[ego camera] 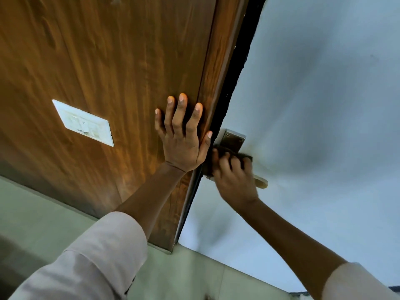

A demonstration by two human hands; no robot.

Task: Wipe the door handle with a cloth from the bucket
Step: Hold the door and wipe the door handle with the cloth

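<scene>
Soft, even daylight, fairly bright. Broad dim shadows on pale wall (324, 83); warm sheen on wood door (97, 50). Right hand (234, 180) motion-blurred. Wide-angle bend twd edges, overall slightly soft.

There is only one view: a wide-angle camera is sitting on the person's head, looking forward and down along both forearms. It is tilting strongly, so the wooden panel (104, 61) beyond the left hand's (184, 139) spread fingers (181, 109) is leaning across the frame. It is sitting close, about an arm's reach from the fingers. The pale door (313, 105) is filling the side past the right hand (236, 178), and floor is showing below both sleeves.
</scene>
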